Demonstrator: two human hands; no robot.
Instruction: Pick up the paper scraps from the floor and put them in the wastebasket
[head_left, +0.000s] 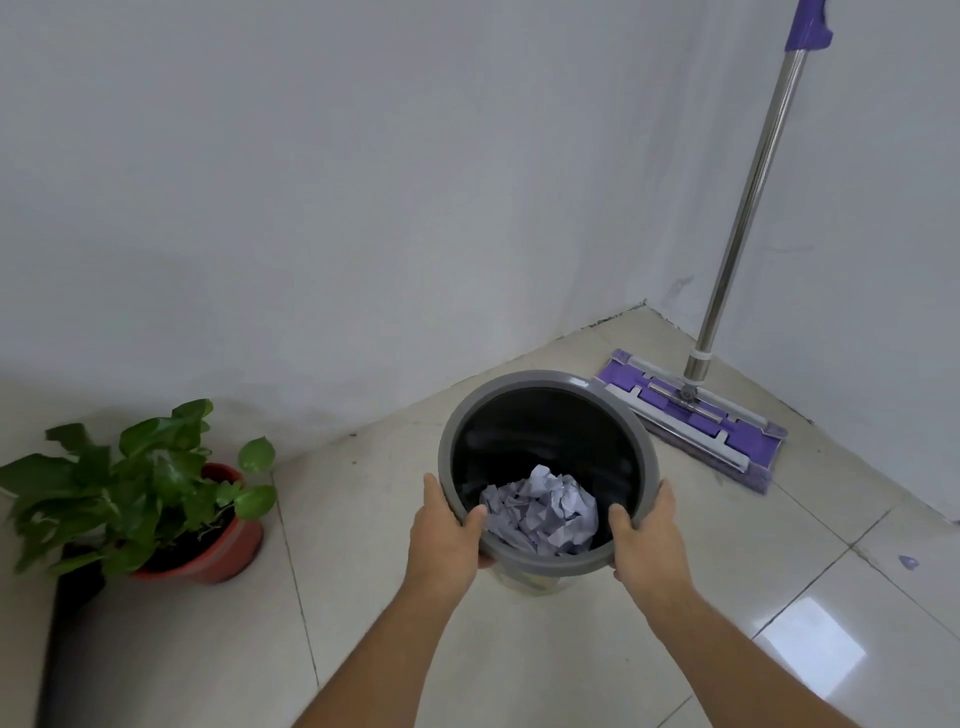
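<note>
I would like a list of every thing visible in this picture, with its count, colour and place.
wastebasket: one, grey rim, dark inside, centre, held by both hands
crumpled paper: a pile, pale lilac-white, inside the wastebasket
paper scrap: one, purple, on the floor tiles at right
mop: one, purple head, metal handle, leaning in the corner
potted plant: one, green leaves, red-brown pot, floor at left
left hand: one, gripping the rim
right hand: one, gripping the rim

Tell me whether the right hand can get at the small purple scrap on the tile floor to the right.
Probably not yet: the right hand grips the grey round wastebasket. Once freed, bare tile floor leaves the way to the small purple scrap open.
</note>
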